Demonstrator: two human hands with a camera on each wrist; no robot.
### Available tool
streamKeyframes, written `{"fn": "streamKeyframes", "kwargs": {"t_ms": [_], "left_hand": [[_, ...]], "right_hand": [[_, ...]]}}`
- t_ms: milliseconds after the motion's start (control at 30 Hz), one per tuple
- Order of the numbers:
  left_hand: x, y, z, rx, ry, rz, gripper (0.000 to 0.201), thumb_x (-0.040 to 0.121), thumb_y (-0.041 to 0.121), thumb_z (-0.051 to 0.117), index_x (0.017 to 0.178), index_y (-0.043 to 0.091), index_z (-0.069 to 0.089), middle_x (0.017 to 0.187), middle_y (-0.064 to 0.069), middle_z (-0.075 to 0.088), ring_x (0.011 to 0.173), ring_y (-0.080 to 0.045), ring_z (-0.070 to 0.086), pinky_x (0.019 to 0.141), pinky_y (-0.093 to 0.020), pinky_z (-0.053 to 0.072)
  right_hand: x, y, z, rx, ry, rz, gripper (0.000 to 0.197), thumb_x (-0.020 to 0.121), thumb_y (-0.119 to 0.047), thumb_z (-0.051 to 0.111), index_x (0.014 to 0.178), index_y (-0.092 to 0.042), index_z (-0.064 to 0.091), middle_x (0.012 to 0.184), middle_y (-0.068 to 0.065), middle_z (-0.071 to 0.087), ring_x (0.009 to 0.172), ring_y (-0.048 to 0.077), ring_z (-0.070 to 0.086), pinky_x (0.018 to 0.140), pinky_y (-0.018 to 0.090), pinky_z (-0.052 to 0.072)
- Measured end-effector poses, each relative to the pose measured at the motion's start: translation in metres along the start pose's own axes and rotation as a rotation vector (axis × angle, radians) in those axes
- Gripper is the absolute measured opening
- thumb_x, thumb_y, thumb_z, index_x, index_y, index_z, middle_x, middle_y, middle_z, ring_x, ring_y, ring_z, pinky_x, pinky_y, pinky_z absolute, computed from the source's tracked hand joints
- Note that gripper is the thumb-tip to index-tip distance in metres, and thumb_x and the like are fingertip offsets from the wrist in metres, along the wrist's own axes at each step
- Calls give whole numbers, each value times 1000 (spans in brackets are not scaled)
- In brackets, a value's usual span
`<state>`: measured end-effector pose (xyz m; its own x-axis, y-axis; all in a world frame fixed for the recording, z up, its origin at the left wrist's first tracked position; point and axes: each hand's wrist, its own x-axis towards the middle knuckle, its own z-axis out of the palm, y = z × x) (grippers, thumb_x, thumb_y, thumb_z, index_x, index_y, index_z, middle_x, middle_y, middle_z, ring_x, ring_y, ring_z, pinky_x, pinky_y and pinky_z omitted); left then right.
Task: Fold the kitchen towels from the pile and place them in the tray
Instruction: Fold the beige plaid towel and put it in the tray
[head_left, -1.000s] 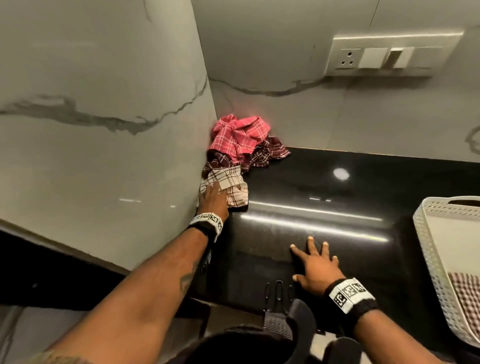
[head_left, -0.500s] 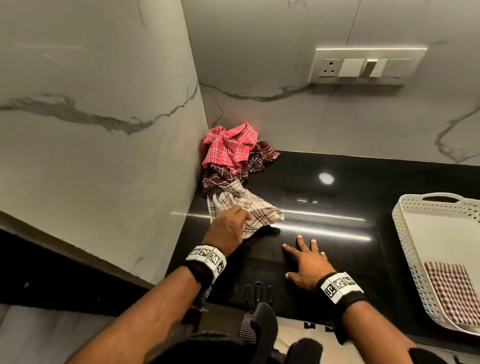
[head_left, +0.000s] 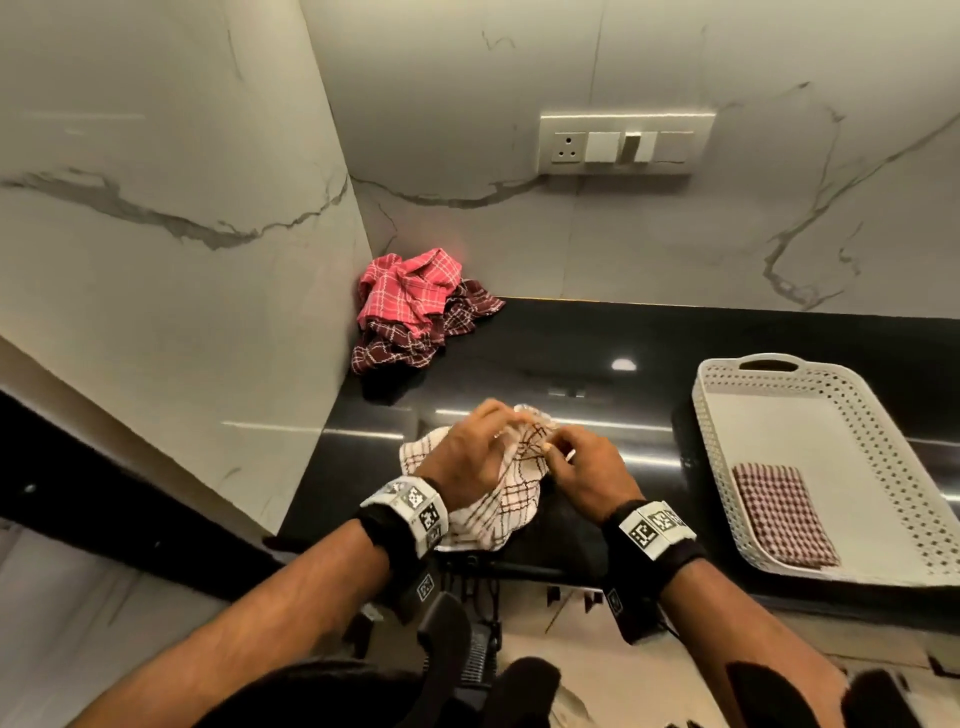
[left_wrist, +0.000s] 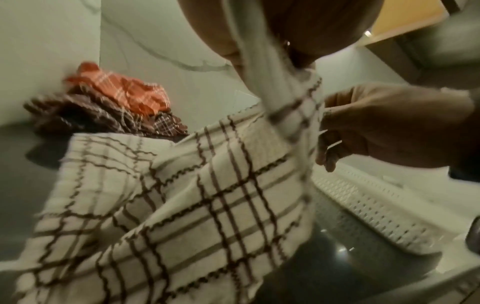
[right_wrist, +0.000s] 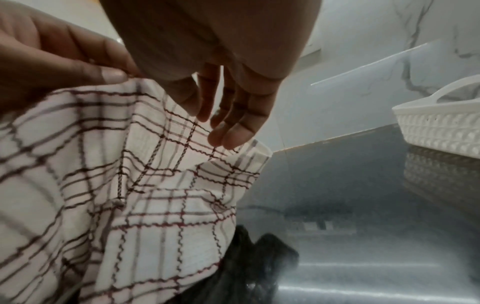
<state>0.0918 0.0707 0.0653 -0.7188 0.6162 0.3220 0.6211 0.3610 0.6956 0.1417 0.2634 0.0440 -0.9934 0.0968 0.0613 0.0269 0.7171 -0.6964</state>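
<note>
A white kitchen towel with brown checks (head_left: 511, 501) hangs bunched between both hands above the black counter's front edge. My left hand (head_left: 467, 454) grips its gathered upper part, and in the left wrist view the cloth (left_wrist: 182, 205) drapes down from that grip. My right hand (head_left: 584, 467) pinches the towel's edge beside it; its fingers (right_wrist: 228, 127) hang over the cloth (right_wrist: 130, 185). The pile (head_left: 410, 317) of pink and maroon checked towels lies in the back left corner. The white perforated tray (head_left: 727, 457) stands to the right, with a folded maroon checked towel (head_left: 779, 514) in it.
Marble walls close the counter on the left and at the back. A switch and socket panel (head_left: 623, 143) sits on the back wall. Glossy black counter (head_left: 582, 358) lies between pile and tray. A dark chair part (head_left: 441, 639) shows below the counter edge.
My left hand has pulled the white checked towel from the pile toward the front edge. My right hand has left the counter and taken hold of the towel too.
</note>
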Motion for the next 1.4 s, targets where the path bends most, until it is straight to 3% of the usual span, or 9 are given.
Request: {"fn": "streamKeyframes", "kwargs": {"t_ms": [200,300,400,633,733,833,900,1133,1400], "left_hand": [[29,26,4,-195,3,-170,58,90,2,59,145,4,41,138,-6,47,119,-22,60,96,-27,53],[36,38,8,-140,-19,-122,53,90,-5,59,141,2,48,146,-9,43,128,-20,53,98,-20,50],[37,42,8,-124,48,-134,44,88,-7,56,129,7,62,149,-6,43,126,-13,54,98,-24,51],[25,27,-23,-83,287,-265,29,90,-3,53,102,9,76,104,-2,74,87,-4,70,83,-34,60],[17,25,-33,-44,114,-291,28,98,25,52,121,20,68,118,3,69,107,-9,65,96,-38,53],[9,30,-27,240,-157,-122,74,86,73,46,141,24,49,141,3,51,131,-12,46,112,-37,37],[4,33,-17,407,-160,-28,81,80,72,57,140,19,48,140,1,50,134,-16,41,116,-37,32],[17,34,-37,414,188,-71,14,99,28,51,102,21,63,78,-3,69,71,-27,66,61,-36,51],[33,-22,-140,560,154,-262,12,99,26,53,99,20,64,72,2,59,64,-25,59,59,-30,46]], "right_hand": [[-50,-29,-15,601,-367,76,58,85,-24,77,133,-35,47,114,-18,67,106,-4,63,95,20,50],[-55,-26,-3,494,-143,75,66,78,-36,79,136,-34,46,124,-11,64,114,5,61,97,27,50],[-53,-19,-6,372,79,112,56,82,-11,70,132,-25,49,109,-4,66,97,9,65,88,36,57],[-46,2,-20,315,305,144,13,92,-13,60,92,-23,68,85,-9,71,80,5,66,76,36,58],[-35,-12,-30,332,360,59,12,94,-15,60,93,-25,66,81,-11,68,74,0,63,69,26,54],[-23,-30,-37,311,299,-47,10,97,-28,61,92,-23,68,76,-10,69,71,2,64,63,21,51],[-18,-40,-38,281,269,-93,15,95,-34,64,90,-21,71,74,-10,70,70,3,65,61,21,51],[-15,-33,-40,165,102,-145,6,87,-27,74,84,-23,72,72,-10,67,67,5,62,61,23,49],[-9,25,-73,-199,59,104,14,94,-16,58,92,-21,71,88,0,72,84,20,65,79,34,52]]}}
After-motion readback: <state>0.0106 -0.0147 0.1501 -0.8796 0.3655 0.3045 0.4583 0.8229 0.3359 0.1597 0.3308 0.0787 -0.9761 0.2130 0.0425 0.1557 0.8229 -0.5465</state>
